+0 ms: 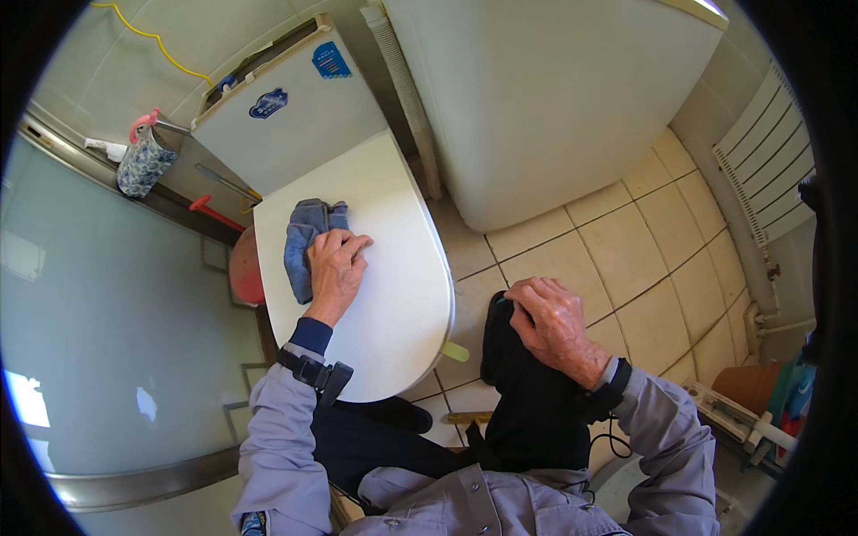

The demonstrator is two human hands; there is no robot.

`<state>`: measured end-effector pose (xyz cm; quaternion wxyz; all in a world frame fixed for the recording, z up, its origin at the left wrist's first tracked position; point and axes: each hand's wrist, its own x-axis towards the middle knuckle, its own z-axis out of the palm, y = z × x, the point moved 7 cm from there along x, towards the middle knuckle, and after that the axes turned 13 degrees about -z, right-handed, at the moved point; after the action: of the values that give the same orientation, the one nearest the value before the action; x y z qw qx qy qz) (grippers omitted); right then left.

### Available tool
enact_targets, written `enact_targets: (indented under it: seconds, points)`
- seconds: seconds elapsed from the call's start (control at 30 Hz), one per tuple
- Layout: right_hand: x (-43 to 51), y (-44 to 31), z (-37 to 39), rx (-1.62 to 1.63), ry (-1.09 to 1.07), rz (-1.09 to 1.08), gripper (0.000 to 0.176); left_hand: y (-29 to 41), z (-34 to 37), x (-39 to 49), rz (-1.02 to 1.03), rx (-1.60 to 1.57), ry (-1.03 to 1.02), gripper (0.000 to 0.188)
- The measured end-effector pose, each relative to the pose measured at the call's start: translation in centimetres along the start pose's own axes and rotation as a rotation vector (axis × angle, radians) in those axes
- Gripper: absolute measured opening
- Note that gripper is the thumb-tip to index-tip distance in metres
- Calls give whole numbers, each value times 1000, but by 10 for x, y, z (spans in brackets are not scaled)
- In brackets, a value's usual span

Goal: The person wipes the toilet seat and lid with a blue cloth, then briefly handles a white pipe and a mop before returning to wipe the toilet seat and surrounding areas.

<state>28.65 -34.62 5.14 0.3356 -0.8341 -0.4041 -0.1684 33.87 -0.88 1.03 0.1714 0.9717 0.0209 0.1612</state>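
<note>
On the closed white toilet lid [395, 295], left of centre, lies a bunched blue-grey cloth [305, 231]. My left hand [337, 271] rests on the right part of this cloth, its fingers bent and the index finger reaching over the bare lid; whether the fingers grip the cloth cannot be made out. My right hand [553, 325] is bent over my right knee in black trousers, off to the right of the lid, with no object visible in it. Its palm is hidden. A green tab [455, 351] sticks out from the lid's right edge.
The toilet tank [295, 100] stands behind the lid. A large white appliance [563, 100] and a ridged hose [402, 94] are beyond it. At the left are a frosted glass door [120, 301], a floral holder [145, 163] and a red basin [247, 268]. A radiator [767, 157] hangs right.
</note>
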Motion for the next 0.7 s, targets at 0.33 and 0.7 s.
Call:
enact_targets:
  seconds: [0.33,0.7]
  points:
    - [0,1,-1,-15,-8,0,18,-4,4,-1,-8,8,-7,34]
    - [-2,1,-1,-4,-1,0,18,-25,-13,-10,18,-8,73,25]
